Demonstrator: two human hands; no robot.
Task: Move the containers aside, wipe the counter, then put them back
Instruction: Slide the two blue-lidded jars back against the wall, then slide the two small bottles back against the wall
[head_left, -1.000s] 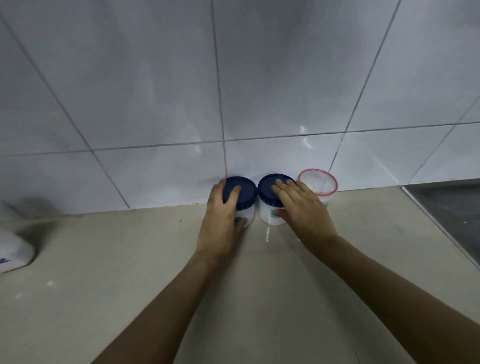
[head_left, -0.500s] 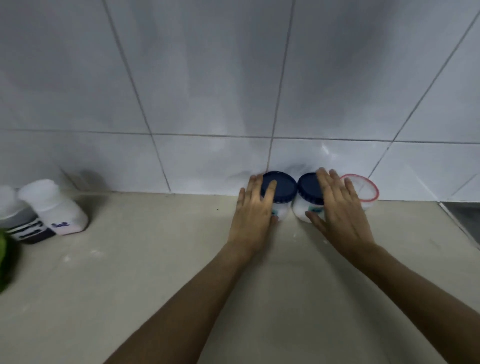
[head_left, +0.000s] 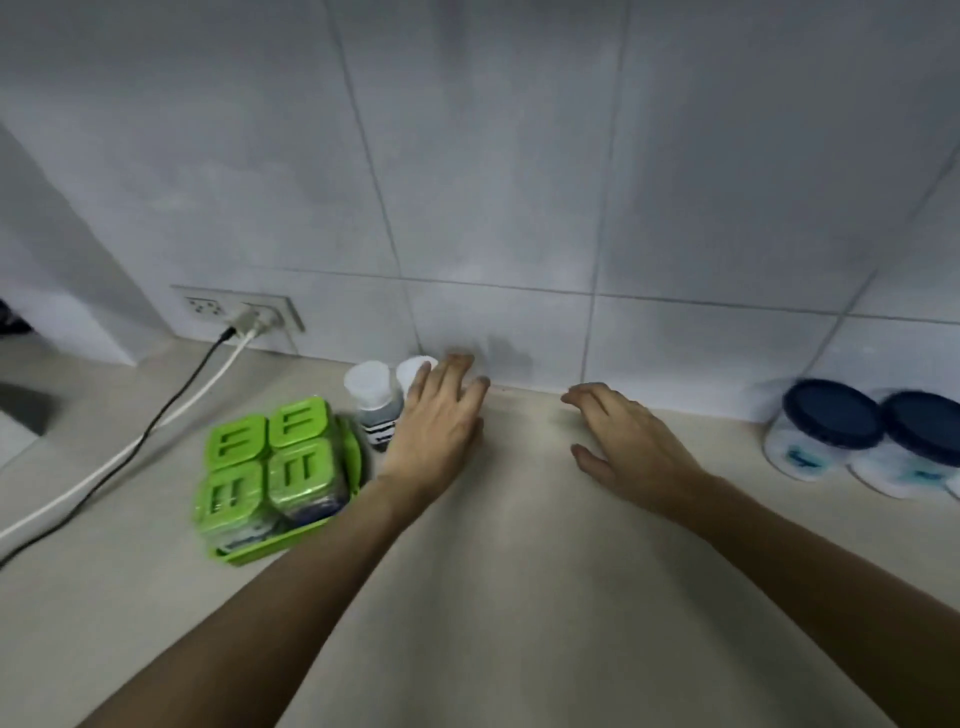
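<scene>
Two white jars with dark blue lids, one (head_left: 818, 434) and its twin (head_left: 914, 447), stand against the tiled wall at the far right. My right hand (head_left: 628, 441) hovers open over the beige counter (head_left: 519, 571), well left of them. My left hand (head_left: 439, 423) is open, fingers spread, over a small white-capped bottle (head_left: 415, 370) that it mostly hides. A second white-capped bottle with a dark striped label (head_left: 375, 402) stands just left of that hand. A green tray of green-lidded boxes (head_left: 272, 470) sits further left.
A wall socket (head_left: 239, 314) with a plug sits low on the tiles at the left. A white cable (head_left: 104, 467) and a black cable (head_left: 171, 410) run from it across the counter toward the left edge.
Both hands have left the blue-lidded jars and moved left along the wall. The view swung left, bringing the green tray, bottles and socket into sight.
</scene>
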